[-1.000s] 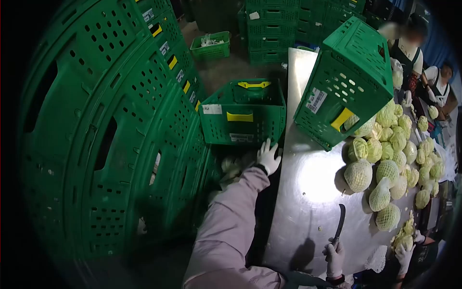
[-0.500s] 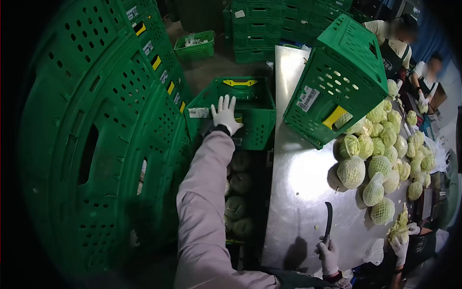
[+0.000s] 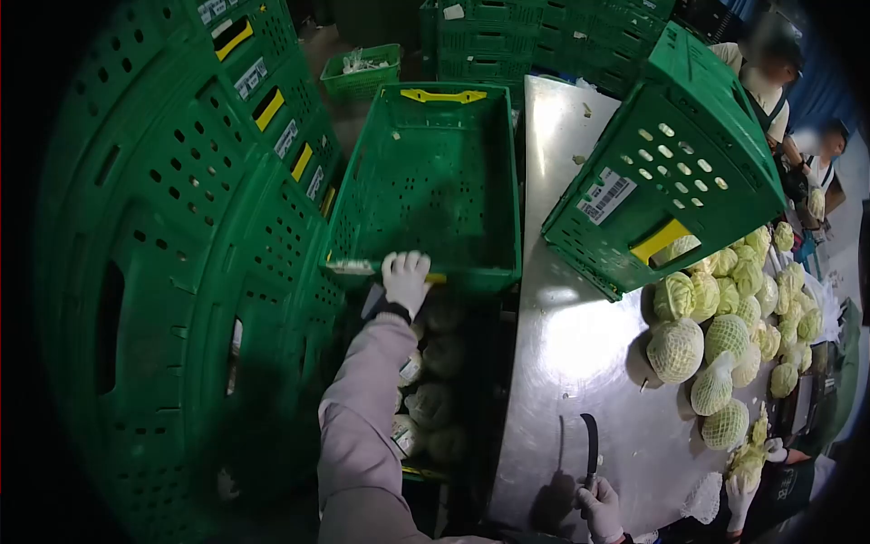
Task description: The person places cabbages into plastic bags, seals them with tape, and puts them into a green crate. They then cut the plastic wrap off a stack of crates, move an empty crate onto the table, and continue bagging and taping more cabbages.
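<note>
My left hand point(image 3: 406, 281), in a white glove, grips the near rim of an empty green crate point(image 3: 435, 181), fingers bent over the edge. Below that crate, wrapped cabbages point(image 3: 429, 405) sit in a lower crate, partly in shadow. My right hand point(image 3: 600, 510), also gloved, is closed around the handle of a knife point(image 3: 591, 442), whose dark curved blade points away from me over the metal table point(image 3: 562, 363). Right of the knife, net-wrapped cabbages point(image 3: 675, 351) and bare ones lie in a heap.
A large green crate point(image 3: 625, 195) stands tilted on the table. Tall crate stacks point(image 3: 217, 227) rise at the left, more point(image 3: 485, 41) at the back. A small crate point(image 3: 361, 82) is on the floor. Co-workers point(image 3: 770, 82) stand at the right; one's gloved hands point(image 3: 743, 494) hold a cabbage.
The empty crate has tipped toward me, so its inside now shows, and my left hand has moved down with its near rim. My right hand and the knife are slightly lower and further left.
</note>
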Motion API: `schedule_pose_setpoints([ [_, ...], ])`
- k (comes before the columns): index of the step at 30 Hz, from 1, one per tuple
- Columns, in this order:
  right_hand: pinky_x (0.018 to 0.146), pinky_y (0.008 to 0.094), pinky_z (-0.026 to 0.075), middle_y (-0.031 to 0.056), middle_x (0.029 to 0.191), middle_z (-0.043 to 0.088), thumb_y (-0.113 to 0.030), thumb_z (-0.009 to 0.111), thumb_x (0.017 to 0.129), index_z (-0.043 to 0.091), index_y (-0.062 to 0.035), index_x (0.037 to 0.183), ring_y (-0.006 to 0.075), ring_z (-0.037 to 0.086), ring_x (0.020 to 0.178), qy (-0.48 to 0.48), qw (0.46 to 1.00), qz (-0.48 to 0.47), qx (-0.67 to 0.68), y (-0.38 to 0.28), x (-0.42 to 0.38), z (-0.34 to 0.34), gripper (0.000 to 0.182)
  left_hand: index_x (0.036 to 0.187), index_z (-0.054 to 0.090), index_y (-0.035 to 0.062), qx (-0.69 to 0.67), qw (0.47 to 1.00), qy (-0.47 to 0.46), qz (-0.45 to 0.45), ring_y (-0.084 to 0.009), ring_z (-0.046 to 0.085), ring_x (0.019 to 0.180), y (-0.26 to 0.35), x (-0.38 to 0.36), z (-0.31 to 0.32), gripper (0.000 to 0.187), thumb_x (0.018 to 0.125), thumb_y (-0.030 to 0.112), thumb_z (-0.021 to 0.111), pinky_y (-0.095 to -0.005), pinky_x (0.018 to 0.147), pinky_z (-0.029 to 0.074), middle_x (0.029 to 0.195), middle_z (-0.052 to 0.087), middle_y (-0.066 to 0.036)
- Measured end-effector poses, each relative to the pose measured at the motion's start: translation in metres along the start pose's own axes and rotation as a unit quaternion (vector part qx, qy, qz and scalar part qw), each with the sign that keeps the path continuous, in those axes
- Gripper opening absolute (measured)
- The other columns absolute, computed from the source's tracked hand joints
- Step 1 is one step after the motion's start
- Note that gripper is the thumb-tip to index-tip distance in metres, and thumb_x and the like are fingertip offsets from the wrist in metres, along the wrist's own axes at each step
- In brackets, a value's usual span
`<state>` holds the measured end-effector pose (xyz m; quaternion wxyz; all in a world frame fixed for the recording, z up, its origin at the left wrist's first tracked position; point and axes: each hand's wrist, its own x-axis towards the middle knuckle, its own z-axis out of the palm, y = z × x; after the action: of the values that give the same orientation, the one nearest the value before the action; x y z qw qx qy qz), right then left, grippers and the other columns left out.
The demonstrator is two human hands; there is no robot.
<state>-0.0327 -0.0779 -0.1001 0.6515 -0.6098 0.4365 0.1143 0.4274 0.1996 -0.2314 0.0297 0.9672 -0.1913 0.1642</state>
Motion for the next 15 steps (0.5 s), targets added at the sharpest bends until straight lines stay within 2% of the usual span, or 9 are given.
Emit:
schedule_pose_setpoints([
  [1,0.048,0.0189,0.038,0.0033,0.076,0.059,-0.012,0.062,0.086,0.054,-0.0001,0.106,0.0087,0.056,0.06,0.0,1.0,0.005,-0.004,-0.01,-0.003,0.004,0.025,0.122,0.05,0.0208,0.003,0.999,0.026,0.023,-0.0239,0.036,0.125,-0.007,0.02,0.007,0.066,0.063,0.032,0.077,-0.0497,0.108,0.021,0.127,0.045,-0.003],
  [3,0.056,0.0235,0.039,0.0003,0.077,0.057,-0.023,0.058,0.09,0.06,-0.008,0.109,0.0105,0.051,0.063,-0.028,0.999,0.022,-0.03,-0.047,-0.017,0.022,0.024,0.137,0.039,0.0227,0.124,0.988,0.052,-0.081,-0.0254,0.02,0.139,0.008,0.079,0.009,0.071,0.073,0.028,0.069,-0.0522,0.112,0.012,0.146,0.03,-0.005],
  [5,0.052,0.0164,0.031,-0.0061,0.074,0.053,-0.016,0.059,0.09,0.059,-0.0088,0.106,0.0009,0.044,0.061,-0.006,1.0,-0.002,0.001,-0.055,-0.018,0.029,0.018,0.142,0.031,0.0241,-0.013,0.959,-0.038,-0.281,-0.0264,0.014,0.142,0.035,0.129,0.027,0.071,0.078,0.03,0.063,-0.0532,0.111,0.012,0.153,0.019,-0.007],
  [7,0.051,0.0177,0.031,-0.0059,0.073,0.052,-0.018,0.058,0.09,0.059,-0.0093,0.106,0.0025,0.044,0.06,0.003,1.0,-0.007,0.006,-0.063,-0.022,0.026,0.018,0.14,0.036,0.0219,-0.142,0.932,-0.171,-0.286,-0.0285,0.018,0.14,0.072,0.144,0.022,0.076,0.073,0.036,0.07,-0.0541,0.11,0.018,0.151,0.022,-0.01],
  [8,0.051,0.0177,0.031,-0.006,0.073,0.052,-0.018,0.058,0.09,0.058,-0.0094,0.107,0.0024,0.043,0.06,0.011,1.0,-0.004,0.006,-0.06,-0.022,0.023,0.019,0.135,0.041,0.0197,-0.165,0.942,-0.188,-0.226,-0.0293,0.02,0.139,0.09,0.136,0.008,0.07,0.073,0.039,0.068,-0.0544,0.108,0.022,0.15,0.023,-0.011],
  [10,0.054,0.0174,0.031,-0.0066,0.073,0.052,-0.02,0.059,0.09,0.058,-0.0088,0.112,0.0021,0.043,0.062,0.018,1.0,0.008,-0.005,-0.056,-0.022,0.013,0.025,0.124,0.053,0.0141,-0.276,0.949,-0.042,-0.147,-0.0347,0.028,0.133,0.12,0.105,0.015,0.057,0.072,0.034,0.069,-0.0481,0.107,0.026,0.143,0.034,-0.015],
  [11,0.054,0.0174,0.031,-0.0066,0.073,0.052,-0.02,0.059,0.09,0.058,-0.0088,0.112,0.0021,0.043,0.062,0.019,1.0,0.01,0.0,-0.05,-0.018,0.007,0.025,0.119,0.055,0.0103,-0.366,0.92,0.052,-0.13,-0.0367,0.036,0.126,0.131,0.087,0.016,0.051,0.072,0.026,0.07,-0.0438,0.106,0.03,0.133,0.043,-0.017],
  [13,0.05,0.0199,0.039,0.003,0.077,0.059,-0.014,0.06,0.087,0.053,-0.0026,0.108,0.0089,0.055,0.06,0.016,0.999,-0.03,0.029,-0.033,-0.01,-0.003,0.025,0.11,0.058,0.0053,-0.448,0.873,0.167,-0.096,-0.033,0.049,0.111,0.129,0.057,-0.011,0.038,0.075,0.013,0.07,-0.0399,0.098,0.038,0.119,0.052,-0.016],
  [15,0.05,0.0191,0.038,0.0017,0.078,0.059,-0.015,0.058,0.088,0.054,-0.0039,0.11,0.0081,0.055,0.062,0.021,0.999,-0.034,0.012,-0.036,-0.013,-0.005,0.025,0.108,0.059,0.0043,-0.594,0.787,0.097,-0.134,-0.0267,0.051,0.111,0.118,0.032,-0.086,0.03,0.079,0.009,0.065,-0.0361,0.097,0.039,0.117,0.054,-0.012],
])
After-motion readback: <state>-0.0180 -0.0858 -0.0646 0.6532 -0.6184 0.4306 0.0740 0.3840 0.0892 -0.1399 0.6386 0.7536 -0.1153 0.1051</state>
